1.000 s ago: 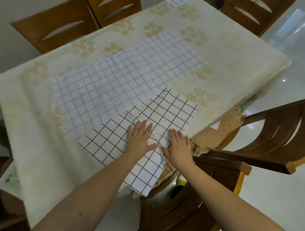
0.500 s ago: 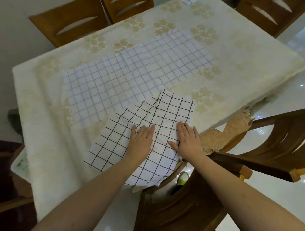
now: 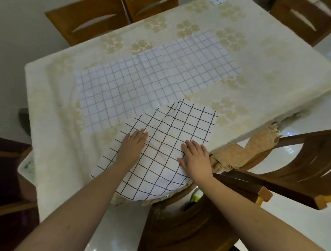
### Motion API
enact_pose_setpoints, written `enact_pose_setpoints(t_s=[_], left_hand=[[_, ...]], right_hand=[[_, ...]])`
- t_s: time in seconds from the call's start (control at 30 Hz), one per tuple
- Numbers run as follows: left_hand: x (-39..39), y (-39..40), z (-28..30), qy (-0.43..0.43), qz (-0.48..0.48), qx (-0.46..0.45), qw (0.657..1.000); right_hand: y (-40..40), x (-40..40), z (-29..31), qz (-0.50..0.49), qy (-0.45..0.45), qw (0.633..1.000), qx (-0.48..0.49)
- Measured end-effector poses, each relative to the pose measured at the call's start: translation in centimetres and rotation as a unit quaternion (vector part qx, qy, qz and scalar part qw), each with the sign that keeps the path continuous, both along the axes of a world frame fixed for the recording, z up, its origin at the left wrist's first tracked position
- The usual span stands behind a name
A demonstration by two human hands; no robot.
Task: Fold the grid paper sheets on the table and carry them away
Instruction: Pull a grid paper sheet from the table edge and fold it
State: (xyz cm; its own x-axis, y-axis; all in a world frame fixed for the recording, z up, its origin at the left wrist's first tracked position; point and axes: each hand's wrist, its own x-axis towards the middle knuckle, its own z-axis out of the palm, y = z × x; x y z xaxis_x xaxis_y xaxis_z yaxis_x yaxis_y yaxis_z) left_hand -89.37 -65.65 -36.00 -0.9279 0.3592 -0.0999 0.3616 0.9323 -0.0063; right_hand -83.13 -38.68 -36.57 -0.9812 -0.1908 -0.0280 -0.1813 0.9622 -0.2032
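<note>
A white sheet with bold black grid lines lies at the near edge of the table, its lower part drooping over the edge. My left hand presses flat on its left half with straight fingers. My right hand presses flat on its right side near the table corner. A larger sheet with faint blue grid lines lies spread flat across the middle of the table, partly under the black-grid sheet's far corner. A scrap of another grid sheet shows at the far edge.
A cream floral tablecloth covers the table. Wooden chairs stand at the far side, at the far right and close on my right, one directly below me. The floor is white and glossy.
My hands have slid apart on the black-grid sheet, left hand leftward and right hand rightward, smoothing it. The sheet now hangs in a rounder curve over the table edge.
</note>
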Motion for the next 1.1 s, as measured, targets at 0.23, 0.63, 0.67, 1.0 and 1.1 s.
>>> enact_pose_setpoints(t_s=[0.23,0.63,0.67,1.0,1.1], left_hand=[[0.5,-1.2,0.5,0.096,-0.01,0.036,0.995],[0.0,-2.0,0.3,0.093,0.004,0.062,0.994],[-0.1,-2.0,0.2,0.092,-0.002,0.07,0.993],[-0.2,-0.5,0.1,0.11,-0.039,0.109,0.987],[-0.2,-0.5,-0.1,0.097,-0.037,0.115,0.988]], right_hand=[[-0.6,0.7,-0.4,0.003,0.067,0.997,-0.043],[-1.7,0.4,-0.2,-0.07,0.075,0.991,-0.082],[-1.8,0.4,-0.2,-0.07,0.078,0.991,-0.079],[0.5,0.5,1.5,-0.011,0.129,0.988,-0.09],[1.6,0.4,2.3,-0.005,0.125,0.989,-0.074]])
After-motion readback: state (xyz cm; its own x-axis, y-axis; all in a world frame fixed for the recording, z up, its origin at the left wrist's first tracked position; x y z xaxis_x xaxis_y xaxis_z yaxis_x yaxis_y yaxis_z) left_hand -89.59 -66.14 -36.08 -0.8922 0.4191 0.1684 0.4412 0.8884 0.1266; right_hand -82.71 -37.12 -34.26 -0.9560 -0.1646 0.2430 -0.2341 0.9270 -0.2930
